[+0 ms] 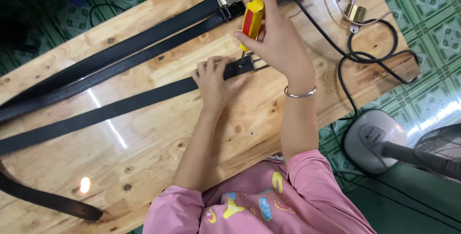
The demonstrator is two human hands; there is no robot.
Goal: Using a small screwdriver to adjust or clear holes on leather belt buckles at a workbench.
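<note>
Right hand (281, 42): pinches yellow-red screwdriver (251, 19) upright, tip on belt (120, 107) end. Left hand (216, 83): at 8 o'clock, pressed flat on belt. Wooden worktop (158, 147) beneath.

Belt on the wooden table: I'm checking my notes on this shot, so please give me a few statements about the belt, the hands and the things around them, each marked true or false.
1. The right hand holds a yellow and red screwdriver upright, tip down at the belt end. True.
2. The left hand is lifted clear of the black belt. False: it presses flat on the belt beside the tip.
3. A brass padlock lies on the table, its shackle open. True.
4. The person wears a bracelet on the left wrist. False: the silver bracelet is on the right wrist.
5. Only one belt lies on the table. False: several do.
</note>
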